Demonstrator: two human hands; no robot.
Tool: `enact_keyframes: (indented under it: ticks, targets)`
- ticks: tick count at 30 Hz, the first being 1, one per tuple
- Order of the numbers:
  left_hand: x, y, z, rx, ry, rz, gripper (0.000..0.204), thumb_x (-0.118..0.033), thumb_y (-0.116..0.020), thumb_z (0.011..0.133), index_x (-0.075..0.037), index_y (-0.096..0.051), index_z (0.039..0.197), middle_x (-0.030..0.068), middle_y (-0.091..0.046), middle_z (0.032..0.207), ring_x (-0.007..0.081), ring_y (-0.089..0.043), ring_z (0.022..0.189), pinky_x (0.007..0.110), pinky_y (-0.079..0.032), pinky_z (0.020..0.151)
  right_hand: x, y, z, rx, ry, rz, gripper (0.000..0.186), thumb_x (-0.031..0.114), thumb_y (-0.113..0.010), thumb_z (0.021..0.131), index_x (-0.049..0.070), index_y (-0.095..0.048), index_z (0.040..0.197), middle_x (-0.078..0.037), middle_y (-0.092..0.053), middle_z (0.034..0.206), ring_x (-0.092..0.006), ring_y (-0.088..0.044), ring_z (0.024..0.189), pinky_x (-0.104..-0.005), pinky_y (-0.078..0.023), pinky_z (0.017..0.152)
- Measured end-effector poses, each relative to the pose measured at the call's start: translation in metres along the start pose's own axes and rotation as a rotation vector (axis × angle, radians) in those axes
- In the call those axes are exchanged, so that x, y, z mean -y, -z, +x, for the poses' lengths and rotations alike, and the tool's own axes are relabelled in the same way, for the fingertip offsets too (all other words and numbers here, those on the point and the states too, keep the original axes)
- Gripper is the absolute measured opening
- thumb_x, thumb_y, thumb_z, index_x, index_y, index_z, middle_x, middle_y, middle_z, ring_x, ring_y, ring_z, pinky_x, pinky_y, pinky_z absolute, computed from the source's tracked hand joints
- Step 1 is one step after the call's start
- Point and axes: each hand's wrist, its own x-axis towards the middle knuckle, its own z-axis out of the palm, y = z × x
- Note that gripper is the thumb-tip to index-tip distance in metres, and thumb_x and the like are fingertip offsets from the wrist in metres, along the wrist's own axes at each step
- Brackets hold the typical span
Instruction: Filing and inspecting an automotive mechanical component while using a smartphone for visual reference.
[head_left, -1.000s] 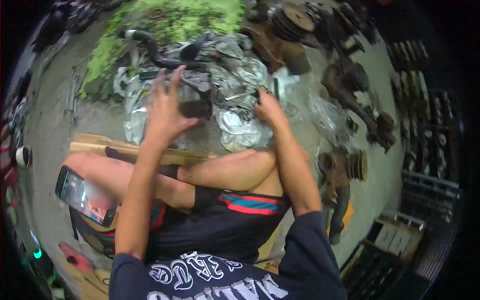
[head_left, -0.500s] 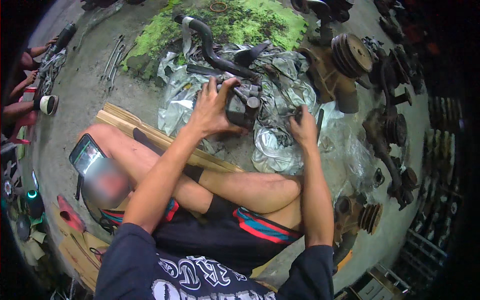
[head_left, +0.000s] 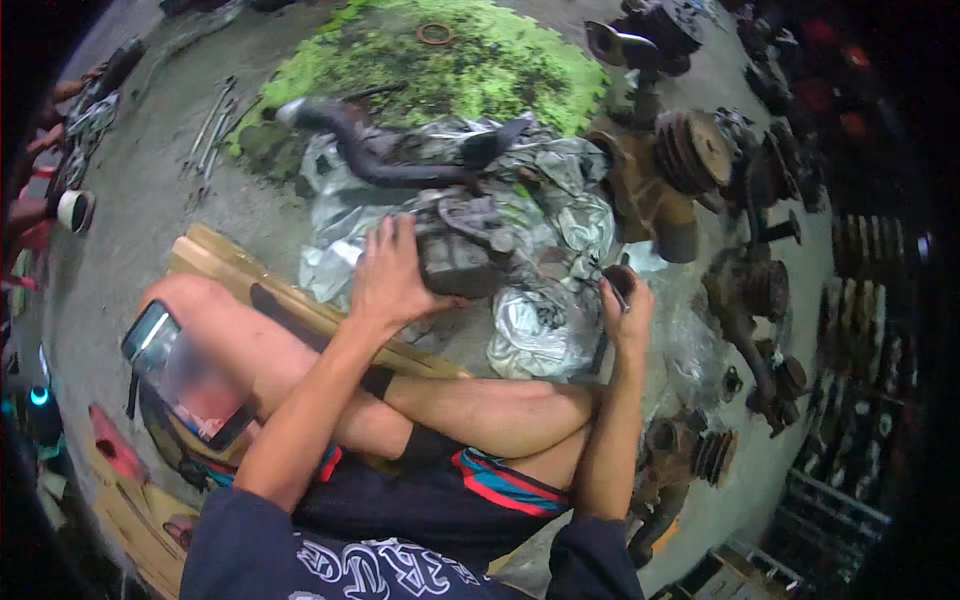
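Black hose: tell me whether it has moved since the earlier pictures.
Yes, the black hose has swung left and closer in, judged against the green mat.

A dark grey metal block [head_left: 460,262], black hose [head_left: 385,170] and silvery-grey sheeting [head_left: 532,345] contrast with a bright green mat [head_left: 480,75] blotched black and black shorts [head_left: 395,497] striped red and teal.

The left hand [head_left: 388,283] hides part of the metal housing [head_left: 462,255]; the dark piece [head_left: 622,283] in the right hand [head_left: 632,312] is too small to identify.
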Motion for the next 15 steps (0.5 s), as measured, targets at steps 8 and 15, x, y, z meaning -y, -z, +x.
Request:
enact_keyframes:
  ticks: [8, 15]
  targets:
    - [0.004, -0.002, -0.009, -0.007, 0.134, -0.023, 0.123, -0.057, -0.094, 0.052, 0.000, -0.031, 0.142, 0.0299, -0.045, 0.138, 0.0492, -0.046, 0.128, 0.055, -0.044, 0.104, 0.009, 0.036, 0.011, -0.199, -0.240, 0.025, 0.023, 0.016, -0.069, 0.088, -0.003, -0.070, 0.101, -0.021, -0.074, 0.089, -0.0366, -0.072, 0.083, -0.0409, -0.054, 0.078]
    - [0.026, -0.020, -0.019, -0.087, 0.120, 0.142, 0.135, -0.065, -0.090, 0.052, 0.002, -0.028, 0.151, 0.0302, -0.041, 0.149, 0.0462, -0.044, 0.136, 0.052, -0.040, 0.111, 0.023, -0.020, 0.011, -0.007, -0.100, 0.059, 0.034, 0.028, -0.073, 0.092, -0.005, -0.070, 0.102, -0.024, -0.072, 0.088, -0.0397, -0.070, 0.084, -0.0400, -0.054, 0.076]
